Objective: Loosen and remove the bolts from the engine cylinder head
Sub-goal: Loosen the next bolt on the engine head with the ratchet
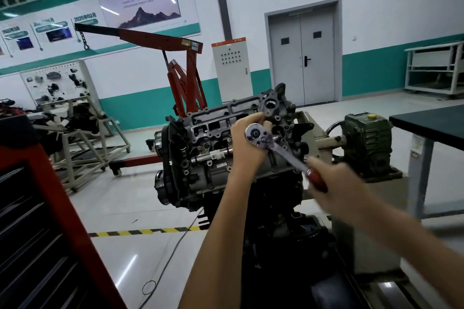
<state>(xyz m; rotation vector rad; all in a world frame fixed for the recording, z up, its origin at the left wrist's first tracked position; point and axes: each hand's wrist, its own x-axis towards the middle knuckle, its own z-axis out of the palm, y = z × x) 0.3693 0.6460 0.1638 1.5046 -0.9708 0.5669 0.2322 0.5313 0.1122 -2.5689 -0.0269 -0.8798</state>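
Note:
The engine cylinder head [221, 128], grey cast metal with many bolt holes, sits on a stand at the centre of the view, tilted toward me. A chrome ratchet wrench [273, 144] with a dark red handle lies across its right part. My left hand [247, 143] wraps around the ratchet's round head, fingers curled behind it. My right hand [334, 180], blurred by motion, grips the red handle at the lower right. The socket and the bolt under the ratchet head are hidden by my left hand.
A red engine hoist [183, 75] stands behind the engine. A red tool cabinet [45, 221] fills the lower left. A green gearbox [367, 143] and a dark workbench [431, 125] are to the right. A cable and yellow-black floor tape [140, 232] lie below.

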